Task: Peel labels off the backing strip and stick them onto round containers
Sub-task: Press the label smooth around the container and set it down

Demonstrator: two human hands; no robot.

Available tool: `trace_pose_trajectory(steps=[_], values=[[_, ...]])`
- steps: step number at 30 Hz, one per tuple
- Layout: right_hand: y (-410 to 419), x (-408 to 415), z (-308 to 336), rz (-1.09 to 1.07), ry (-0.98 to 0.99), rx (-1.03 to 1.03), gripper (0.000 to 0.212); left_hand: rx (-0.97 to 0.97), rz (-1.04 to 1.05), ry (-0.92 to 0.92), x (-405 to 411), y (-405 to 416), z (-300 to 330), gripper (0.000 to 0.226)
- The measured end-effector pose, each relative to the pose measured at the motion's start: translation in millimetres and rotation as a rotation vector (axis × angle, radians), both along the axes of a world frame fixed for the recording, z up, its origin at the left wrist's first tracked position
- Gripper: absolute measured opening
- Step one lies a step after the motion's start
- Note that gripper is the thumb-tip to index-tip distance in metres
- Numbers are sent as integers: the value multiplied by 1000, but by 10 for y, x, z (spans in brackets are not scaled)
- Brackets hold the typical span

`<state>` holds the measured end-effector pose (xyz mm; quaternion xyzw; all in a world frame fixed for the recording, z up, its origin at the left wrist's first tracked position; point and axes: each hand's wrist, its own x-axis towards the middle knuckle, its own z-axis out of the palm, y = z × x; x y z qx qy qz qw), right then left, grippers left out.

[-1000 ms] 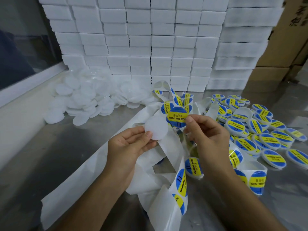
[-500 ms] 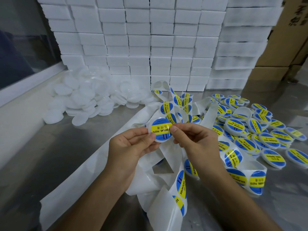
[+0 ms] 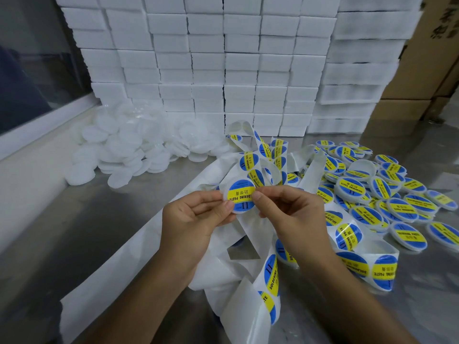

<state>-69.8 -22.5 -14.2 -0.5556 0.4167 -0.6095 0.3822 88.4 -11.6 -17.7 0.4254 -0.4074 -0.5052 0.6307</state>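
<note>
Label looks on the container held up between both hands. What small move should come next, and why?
Probably smooth it down: the blue-and-yellow round label already sits on the small white round plastic container, which the left hand pinches while the right hand has its fingertips at the label's edge. After that it likely joins the pile of labelled round containers on the right.

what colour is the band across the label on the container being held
Yellow band on a blue round label, clearest in the head view.

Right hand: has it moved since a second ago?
Yes. The right hand has shifted left, away from the labelled containers heaped on the right, to meet the left hand at the round container, whose label it now presses.
</note>
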Motion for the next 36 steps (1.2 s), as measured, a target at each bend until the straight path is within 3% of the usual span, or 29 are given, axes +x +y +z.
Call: trace_pose_trajectory(steps=[4,12,18,22,26,29,32,36], values=[[-9,-7,-15,-7,38,-16,11,-67,44,-105,-8,0,-1,22],[-30,-64,-33,-57,100,28,4,-160,58,-254,-25,8,-20,23],[-38,-77,-45,-168,171,-40,21,-101,-34,-77,6,17,30,21],[-29,-8,-80,-145,234,-117,18,15,-141,121,-13,4,9,40],[-10,48,-99,7,170,-31,44,68,-179,247,-19,-14,-16,59],[-47,7,-79,55,37,-13,33,59,-235,272,-23,-10,-29,45],[-65,-35,-72,54,42,-44,16,59,-241,232,-37,-7,-26,37],[-55,0,-129,68,44,-38,24,44,-248,222,-42,-5,-20,39]])
